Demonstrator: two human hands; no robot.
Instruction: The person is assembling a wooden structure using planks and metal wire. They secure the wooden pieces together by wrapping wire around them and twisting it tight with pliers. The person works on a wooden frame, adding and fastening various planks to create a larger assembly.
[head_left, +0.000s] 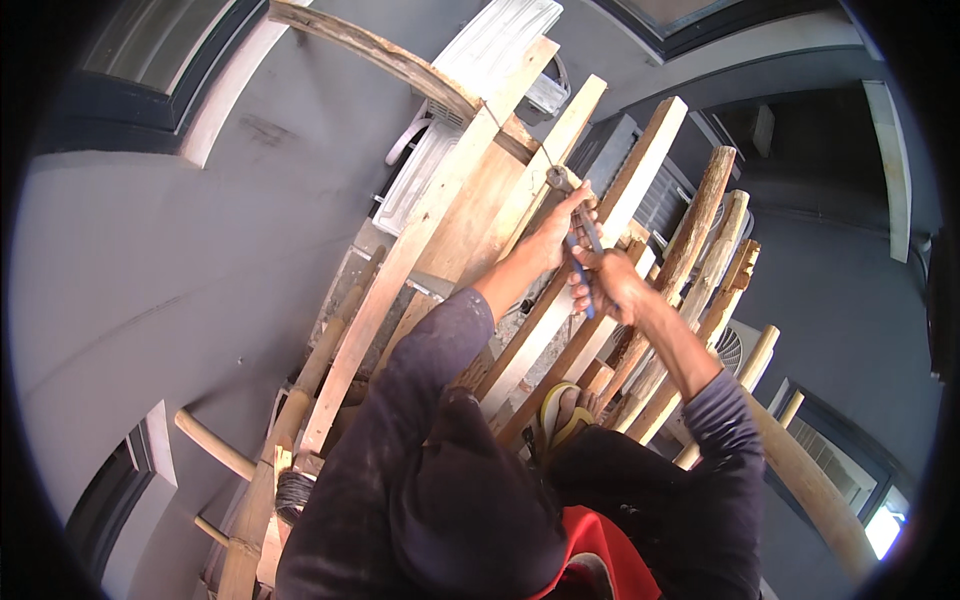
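Observation:
A pair of pincers with blue handles and a dark metal head is between my hands, above the wooden beams. My right hand is closed on the handles. Higher up, my left hand has its fingers curled round the tool just below the head; part of its grip is hidden. A thin dark wire runs from the pincers' head toward a rough curved pole, crossing a pale squared beam. The wire's end at the jaws is too small to make out.
Long squared timbers and round poles lie side by side under and right of my arms, with gaps between them. My sandalled foot rests among them. White air-conditioner units stand below. A coil of dark wire hangs lower left. Grey walls surround the platform.

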